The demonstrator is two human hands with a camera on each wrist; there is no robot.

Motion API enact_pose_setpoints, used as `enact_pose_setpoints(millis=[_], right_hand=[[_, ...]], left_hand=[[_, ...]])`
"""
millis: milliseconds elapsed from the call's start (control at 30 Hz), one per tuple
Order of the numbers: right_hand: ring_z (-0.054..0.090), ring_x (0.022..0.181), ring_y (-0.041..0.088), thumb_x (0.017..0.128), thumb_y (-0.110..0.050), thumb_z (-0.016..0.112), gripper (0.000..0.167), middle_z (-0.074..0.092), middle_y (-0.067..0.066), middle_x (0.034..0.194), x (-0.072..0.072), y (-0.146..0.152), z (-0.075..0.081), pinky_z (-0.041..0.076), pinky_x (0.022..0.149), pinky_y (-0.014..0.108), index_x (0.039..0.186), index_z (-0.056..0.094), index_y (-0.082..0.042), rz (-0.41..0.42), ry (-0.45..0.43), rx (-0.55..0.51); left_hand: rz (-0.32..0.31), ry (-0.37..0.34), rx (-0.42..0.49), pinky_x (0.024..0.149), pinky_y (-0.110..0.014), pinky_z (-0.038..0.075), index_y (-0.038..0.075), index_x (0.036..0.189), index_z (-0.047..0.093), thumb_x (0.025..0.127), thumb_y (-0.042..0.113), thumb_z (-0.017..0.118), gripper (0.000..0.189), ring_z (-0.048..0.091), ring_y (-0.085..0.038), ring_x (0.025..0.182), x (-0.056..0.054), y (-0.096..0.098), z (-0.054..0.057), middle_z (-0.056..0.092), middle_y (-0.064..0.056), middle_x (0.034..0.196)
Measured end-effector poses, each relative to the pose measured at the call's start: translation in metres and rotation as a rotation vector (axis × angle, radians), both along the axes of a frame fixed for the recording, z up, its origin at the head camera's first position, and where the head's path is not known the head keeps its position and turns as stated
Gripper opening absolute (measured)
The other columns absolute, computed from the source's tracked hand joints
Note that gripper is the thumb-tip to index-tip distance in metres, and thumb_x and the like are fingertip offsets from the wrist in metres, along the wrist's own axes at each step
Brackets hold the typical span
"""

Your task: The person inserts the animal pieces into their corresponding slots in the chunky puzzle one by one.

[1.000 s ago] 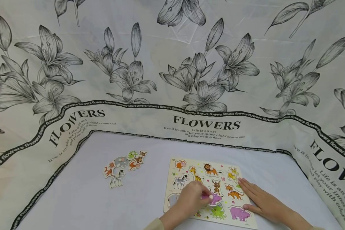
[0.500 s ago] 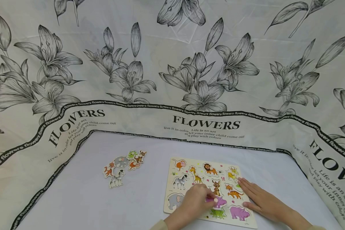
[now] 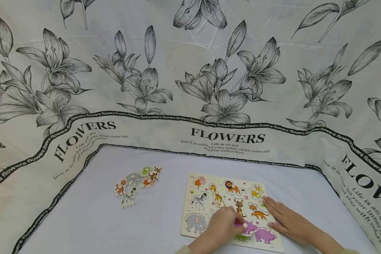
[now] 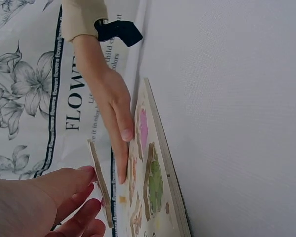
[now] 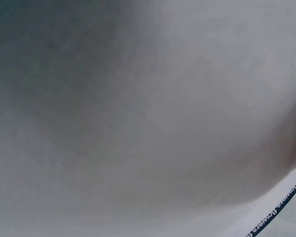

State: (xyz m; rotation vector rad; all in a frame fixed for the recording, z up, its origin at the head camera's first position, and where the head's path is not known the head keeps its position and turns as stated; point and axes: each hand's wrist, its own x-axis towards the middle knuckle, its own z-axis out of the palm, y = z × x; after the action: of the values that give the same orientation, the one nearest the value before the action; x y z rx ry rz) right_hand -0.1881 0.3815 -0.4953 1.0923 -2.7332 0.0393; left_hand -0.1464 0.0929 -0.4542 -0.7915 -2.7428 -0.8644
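Placing step, by the look of it: left hand (image 3: 223,223) pinched the hippo piece (image 3: 251,227) at its knob, above the board (image 3: 213,179), just off the hippo slot (image 3: 266,235) toward 10 o'clock. Next move likely called for a shift toward 4 o'clock, levelling, then lowering. Left forearm sat at 7 o'clock, fingers curled. Right hand (image 3: 290,222) gripped nothing, fingers straight, tips on the board's 3 o'clock edge.

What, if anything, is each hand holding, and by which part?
The left hand pinches the hippo piece by its white knob. The right hand holds nothing; it rests at the edge of the board.
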Motion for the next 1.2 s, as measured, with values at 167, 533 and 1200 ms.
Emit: enact_pose_setpoints(millis=[167, 533, 1200], right_hand=[[-0.008, 0.142, -0.013, 0.094, -0.039, 0.058, 0.065, 0.03, 0.001, 0.157, 0.0, 0.0, 0.0, -0.008, 0.11, 0.004, 0.146, 0.038, -0.005, -0.005, 0.014, -0.01], [-0.01, 0.141, -0.013, 0.094, -0.04, 0.057, 0.066, 0.019, -0.007, 0.16, 0.003, 0.001, 0.0, -0.009, 0.109, 0.004, 0.146, 0.038, -0.006, -0.007, 0.021, -0.001], [-0.006, 0.144, -0.009, 0.092, -0.038, 0.061, 0.066, 0.034, 0.005, 0.155, 0.0, 0.001, -0.001, -0.007, 0.112, 0.007, 0.144, 0.04, -0.003, 0.022, 0.056, -0.012]], left_hand=[[-0.005, 0.023, 0.0, 0.063, -0.007, 0.033, 0.024, 0.083, 0.076, 0.076, 0.032, 0.079, 0.011, 0.043, 0.009, 0.064, 0.0, 0.005, -0.001, 0.062, 0.016, 0.072], [-0.03, 0.026, -0.018, 0.062, -0.006, 0.033, 0.025, 0.084, 0.077, 0.079, 0.031, 0.077, 0.008, 0.045, 0.009, 0.067, 0.004, 0.023, -0.003, 0.064, 0.017, 0.075], [0.02, 0.045, -0.102, 0.062, -0.008, 0.034, 0.033, 0.084, 0.074, 0.075, 0.039, 0.079, 0.012, 0.046, 0.008, 0.068, 0.004, 0.052, -0.014, 0.06, 0.021, 0.074]])
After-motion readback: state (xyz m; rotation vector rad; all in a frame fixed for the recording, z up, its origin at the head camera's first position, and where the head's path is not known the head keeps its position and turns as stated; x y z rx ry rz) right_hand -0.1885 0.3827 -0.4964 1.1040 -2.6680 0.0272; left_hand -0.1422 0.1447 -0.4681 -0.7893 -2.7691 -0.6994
